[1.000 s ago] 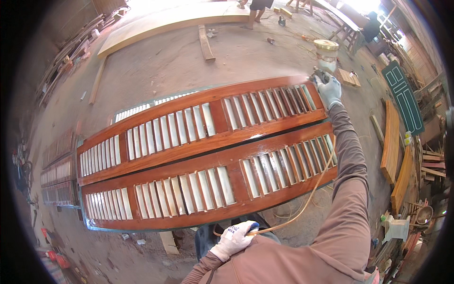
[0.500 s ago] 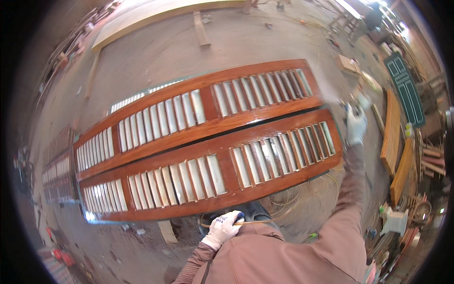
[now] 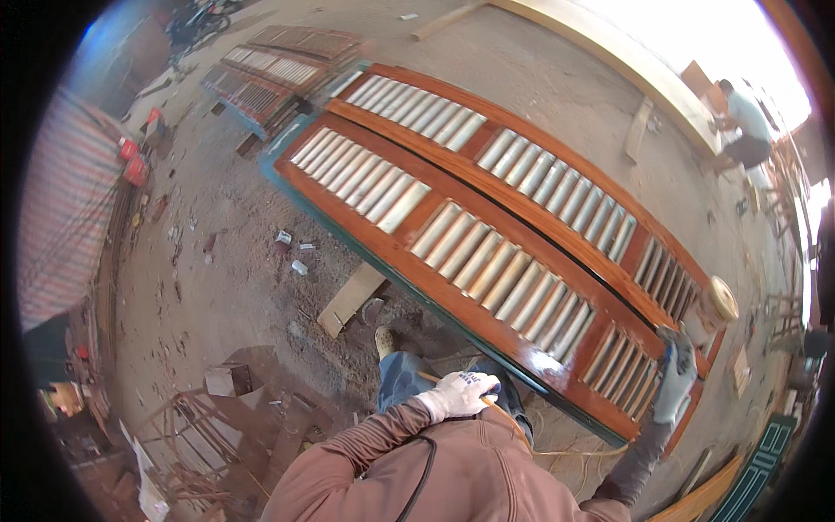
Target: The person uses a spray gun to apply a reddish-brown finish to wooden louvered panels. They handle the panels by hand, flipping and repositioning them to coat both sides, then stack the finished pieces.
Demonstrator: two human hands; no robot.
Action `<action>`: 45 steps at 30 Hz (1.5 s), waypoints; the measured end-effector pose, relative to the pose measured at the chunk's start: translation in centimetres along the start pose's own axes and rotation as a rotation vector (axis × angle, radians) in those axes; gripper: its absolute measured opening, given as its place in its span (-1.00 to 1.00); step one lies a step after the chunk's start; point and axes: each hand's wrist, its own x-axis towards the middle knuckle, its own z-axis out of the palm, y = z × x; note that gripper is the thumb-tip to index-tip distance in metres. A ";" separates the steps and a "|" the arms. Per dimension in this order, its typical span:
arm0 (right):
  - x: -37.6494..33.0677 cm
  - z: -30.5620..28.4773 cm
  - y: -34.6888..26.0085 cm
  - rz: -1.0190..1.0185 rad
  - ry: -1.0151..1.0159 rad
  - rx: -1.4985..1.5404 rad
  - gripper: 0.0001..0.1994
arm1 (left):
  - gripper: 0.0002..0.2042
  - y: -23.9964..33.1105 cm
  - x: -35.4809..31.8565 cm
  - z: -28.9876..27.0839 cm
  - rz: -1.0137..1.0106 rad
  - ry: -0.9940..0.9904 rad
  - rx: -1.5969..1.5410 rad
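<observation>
Two long louvered shutter panels lie side by side: a far one (image 3: 491,143) and a near one (image 3: 409,222). Their frames are glossy reddish-brown, with pale slats. Over the right end, my right hand (image 3: 677,383), gloved, is closed round a spray gun (image 3: 671,335), which is largely covered by the fingers. A whitish cup (image 3: 718,304) sits on the gun, tilted. Close to my waist, my gloved left hand (image 3: 463,394) grips a thin yellowish hose (image 3: 509,416), which runs rightward toward my right arm.
A wooden board (image 3: 352,298) sticks out beneath the near panel. More panels (image 3: 274,74) lie at the far left. At the far right, a person (image 3: 744,126) bends beside a long pale timber (image 3: 622,65). A green panelled door (image 3: 757,470) lies at lower right; scraps litter the ground.
The view has swung left, bringing the striped sheet and the other person into sight. My right hand has come from past the panels' right end to above it. Spray mist no longer shows.
</observation>
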 end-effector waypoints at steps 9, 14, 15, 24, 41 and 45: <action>-0.2 35.9 -17.0 -0.148 -0.521 0.261 -0.73 | -0.75 -13.5 -14.0 -8.6 -0.195 0.311 -0.154; -4.6 54.6 -26.8 -0.129 -0.984 0.437 -0.71 | -0.76 -19.2 -19.1 -11.7 -0.326 0.264 -0.214; -5.2 57.8 -28.0 -0.130 -1.002 0.409 -0.73 | -0.76 -19.5 -19.7 -12.4 -0.307 0.285 -0.227; -3.2 72.7 -32.8 -0.329 -0.470 0.408 -0.81 | -0.77 -26.3 -21.8 -12.2 -0.257 0.440 -0.145; -15.0 21.5 -9.9 -0.035 0.324 0.011 -0.73 | -0.67 -27.7 -16.0 -6.4 0.021 -0.175 0.406; -22.1 10.2 -5.1 -0.062 0.350 0.039 -0.72 | -0.45 -20.4 -13.5 -3.5 0.084 -0.277 0.345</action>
